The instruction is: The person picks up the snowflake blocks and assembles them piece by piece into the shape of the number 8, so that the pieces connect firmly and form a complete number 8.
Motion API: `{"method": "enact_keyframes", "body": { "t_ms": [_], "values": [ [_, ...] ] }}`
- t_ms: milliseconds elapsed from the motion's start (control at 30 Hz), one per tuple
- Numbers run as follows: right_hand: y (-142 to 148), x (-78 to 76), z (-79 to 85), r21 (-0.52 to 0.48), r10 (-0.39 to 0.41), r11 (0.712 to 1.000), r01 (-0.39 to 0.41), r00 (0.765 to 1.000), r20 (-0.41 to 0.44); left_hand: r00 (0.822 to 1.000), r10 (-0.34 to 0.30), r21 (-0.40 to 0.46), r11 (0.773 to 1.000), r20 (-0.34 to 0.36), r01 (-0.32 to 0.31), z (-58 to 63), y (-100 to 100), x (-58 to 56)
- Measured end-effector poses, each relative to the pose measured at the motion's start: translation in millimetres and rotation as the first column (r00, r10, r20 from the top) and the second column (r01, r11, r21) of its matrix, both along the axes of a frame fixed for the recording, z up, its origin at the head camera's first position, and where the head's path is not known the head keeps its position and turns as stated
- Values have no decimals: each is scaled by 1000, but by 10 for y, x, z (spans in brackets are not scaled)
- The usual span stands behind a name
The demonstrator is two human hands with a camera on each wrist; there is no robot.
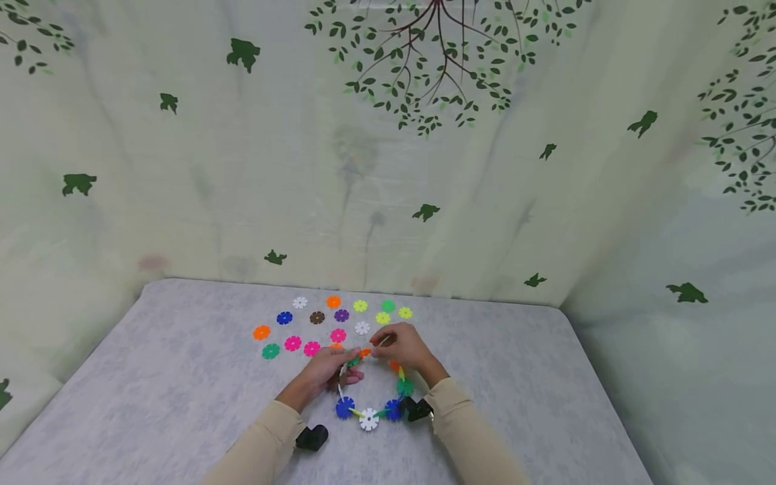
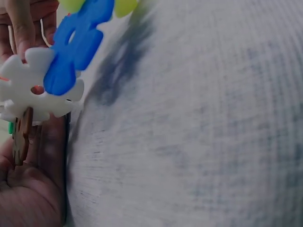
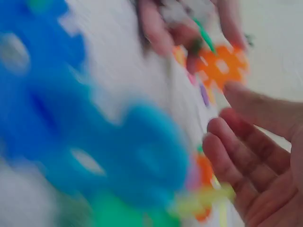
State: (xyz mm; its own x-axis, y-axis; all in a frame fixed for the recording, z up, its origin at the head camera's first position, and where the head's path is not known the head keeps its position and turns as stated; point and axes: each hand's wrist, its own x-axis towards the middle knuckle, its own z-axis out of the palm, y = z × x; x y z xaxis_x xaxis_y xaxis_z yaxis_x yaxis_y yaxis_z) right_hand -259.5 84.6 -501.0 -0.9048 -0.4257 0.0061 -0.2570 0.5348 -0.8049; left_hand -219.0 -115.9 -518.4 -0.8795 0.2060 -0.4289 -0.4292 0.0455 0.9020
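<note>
Slotted plastic snowflake discs join into a curved chain hanging in front of the person, with a white disc [image 1: 368,419] and a blue disc [image 1: 345,407] low on it. My left hand [image 1: 327,367] grips the chain near its upper left, where an orange disc [image 3: 222,66] sticks out beyond the fingers. At the upper right my right hand [image 1: 403,347] pinches a thin, pale, edge-on disc [image 1: 383,341], mostly hidden by the fingers. Its thumb [image 3: 251,101] overlaps the orange disc's edge in the right wrist view. A brown disc [image 2: 21,137] hangs by the left palm.
Loose snowflake discs of several colours lie beyond the hands, among them a pink disc [image 1: 293,343], a purple disc [image 1: 341,315] and a green disc [image 1: 270,351]. They rest on a grey cloth-covered table [image 1: 515,377]. A leaf-printed curtain [image 1: 303,188] stands behind it.
</note>
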Motion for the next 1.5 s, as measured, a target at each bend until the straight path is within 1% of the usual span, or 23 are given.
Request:
{"method": "enact_keyframes", "body": {
  "t_ms": [100, 200, 267, 367, 467, 533, 667, 800, 933, 1033, 1200, 1300, 1333, 1400, 1500],
  "values": [
    [97, -97, -8, 22, -46, 999, 45, 999, 26, 1000, -8, 29, 1000, 0, 8, 0, -15, -2],
    [138, -189, -35, 65, -100, 993, 96, 993, 64, 1000, -16, 49, 999, -4, 16, 6, -33, 4],
    [136, -233, -72, 111, -118, 988, 109, 989, 85, 1000, -19, 52, 998, -1, 19, 6, -41, 11],
    [118, -276, -148, 178, -124, 978, 107, 988, 89, 1000, -21, 55, 998, 14, 20, -7, -44, 17],
    [91, -286, -201, 215, -140, 969, 119, 987, 82, 1000, -15, 50, 999, 14, 14, -17, -37, 24],
    [74, -282, -211, 205, -153, 969, 135, 986, 72, 1000, -8, 43, 999, 8, 8, -15, -32, 29],
    [45, -263, -195, 201, -171, 967, 155, 983, 61, 1000, 9, 33, 999, -5, -9, -6, -25, 38],
    [20, -250, -168, 228, -179, 960, 162, 982, 58, 1000, 25, 35, 999, -6, -25, -2, -17, 44],
    [-1, -246, -145, 252, -200, 951, 177, 978, 66, 1000, 23, 17, 1000, -13, -23, -7, -9, 46],
    [-10, -239, -129, 251, -211, 950, 187, 975, 73, 1000, 15, 5, 1000, -22, -15, -16, -10, 45],
    [-3, -235, -120, 220, -206, 958, 185, 975, 78, 999, 1, -14, 1000, -32, -2, -13, -20, 43],
    [34, -242, -124, 178, -191, 968, 175, 978, 81, 999, -8, -26, 1000, -38, 7, -1, -19, 46],
    [48, -241, -122, 148, -189, 973, 175, 978, 86, 999, -11, -29, 1000, -39, 10, 3, -18, 50],
    [77, -234, -125, 54, -186, 982, 181, 975, 119, 999, -14, -30, 999, -41, 13, 9, -15, 58],
    [87, -193, -99, -95, -171, 977, 189, 971, 169, 999, -16, -36, 999, -47, 15, 12, -14, 61]
  ]
}}
